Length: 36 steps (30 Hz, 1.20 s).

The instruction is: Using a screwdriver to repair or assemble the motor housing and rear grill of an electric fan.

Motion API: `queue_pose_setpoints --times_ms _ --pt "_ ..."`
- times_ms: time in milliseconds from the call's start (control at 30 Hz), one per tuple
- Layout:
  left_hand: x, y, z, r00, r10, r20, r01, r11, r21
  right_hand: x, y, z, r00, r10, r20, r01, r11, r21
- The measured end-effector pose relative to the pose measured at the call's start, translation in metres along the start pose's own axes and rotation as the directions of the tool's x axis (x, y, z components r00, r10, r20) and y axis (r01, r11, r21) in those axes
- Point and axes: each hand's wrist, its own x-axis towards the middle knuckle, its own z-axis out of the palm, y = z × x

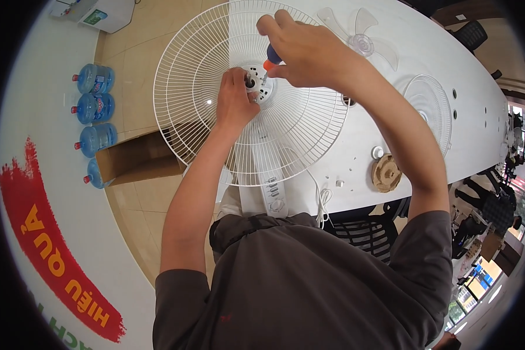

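Observation:
A white wire fan guard stands on a fan body at the edge of a white table. My left hand pinches the white motor hub at the guard's centre. My right hand is closed around a screwdriver with an orange and blue handle, its tip pointing down at the hub. The fan's white control panel with knobs shows below the guard, with a white cord hanging beside it.
On the table lie a clear fan blade, a second white guard, a round tan disc and small white parts. A cardboard box and several blue water jugs sit on the tiled floor at left. Black chairs stand under the table.

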Motion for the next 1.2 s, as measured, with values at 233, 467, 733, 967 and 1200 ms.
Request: queue_pose_setpoints --times_ms 233,467,733,967,1200 --pt "-0.002 -0.004 0.001 1.0 0.008 -0.01 -0.008 1.0 0.018 0.0 0.005 0.003 0.987 -0.146 -0.062 0.143 0.989 -0.049" --pt "-0.002 -0.003 0.001 1.0 -0.004 -0.014 0.004 1.0 -0.005 -0.002 0.0 -0.003 0.995 0.084 0.048 -0.079 0.992 -0.095" --pt "-0.002 0.001 -0.002 0.999 -0.001 -0.041 -0.001 0.999 -0.051 -0.019 0.018 0.001 0.999 0.026 0.034 -0.036 0.932 0.361" --pt "-0.009 0.001 -0.002 0.999 -0.043 -0.02 0.042 0.997 -0.059 -0.023 0.032 -0.015 0.991 0.125 0.053 -0.134 0.839 0.528" --pt "-0.01 -0.001 -0.001 0.993 0.05 -0.111 -0.052 0.999 -0.014 -0.003 0.039 -0.013 0.994 0.11 0.003 -0.094 0.83 0.55"
